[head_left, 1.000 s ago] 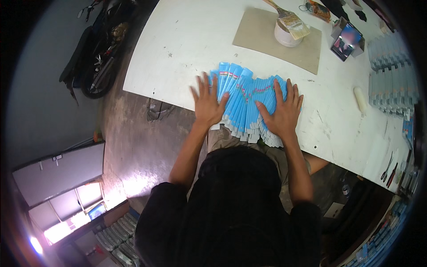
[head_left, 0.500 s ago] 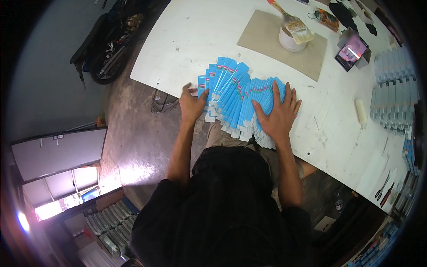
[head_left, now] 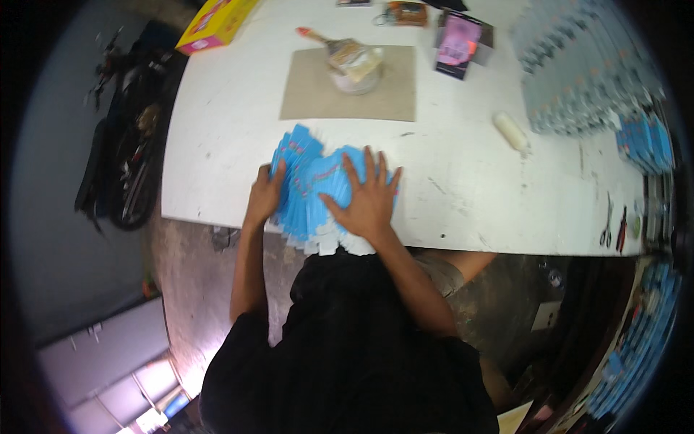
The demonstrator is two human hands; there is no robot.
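Blue flat cartons (head_left: 311,181) with pale ends lie overlapped in a fan at the table's near edge, their pale ends hanging over it. At the fan's left edge, my left hand (head_left: 264,195) has its fingers curled, with the thumb against the outer cartons. My right hand (head_left: 369,206) rests flat on the right part of the fan, fingers spread.
Beyond the fan, a brush (head_left: 343,54) lies across a white pot (head_left: 356,83) on a beige board (head_left: 303,98). A white bottle (head_left: 511,132), a phone (head_left: 459,43), stacked grey cartons (head_left: 578,79), scissors (head_left: 606,224) and a yellow box (head_left: 217,25) are also on the table.
The view has turned, bringing the yellow box in. My left hand has come closer to my right, and the left side of the fan is bunched tighter. My right hand stays flat on the cartons.
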